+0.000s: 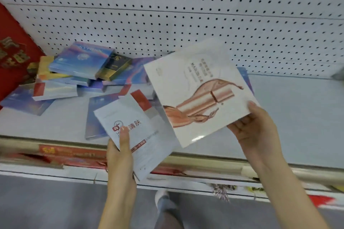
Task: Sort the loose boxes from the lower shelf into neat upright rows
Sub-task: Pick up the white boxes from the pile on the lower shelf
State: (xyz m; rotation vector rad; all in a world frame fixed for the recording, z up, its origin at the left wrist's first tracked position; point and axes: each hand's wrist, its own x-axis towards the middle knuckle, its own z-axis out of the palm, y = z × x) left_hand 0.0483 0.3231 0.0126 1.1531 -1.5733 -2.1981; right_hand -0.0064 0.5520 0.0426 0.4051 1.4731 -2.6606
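Head view: each hand holds one flat box tilted above the lower shelf point(290, 117), probably to square them up before standing them in a row. At lower centre the left hand point(119, 156) pinches the white box with red lettering point(135, 135), thumb on its face, fingers beneath; at right the right hand point(258, 132) likewise clasps a corner of the larger white box point(197, 95). Other loose boxes point(80, 74) lie heaped at upper left.
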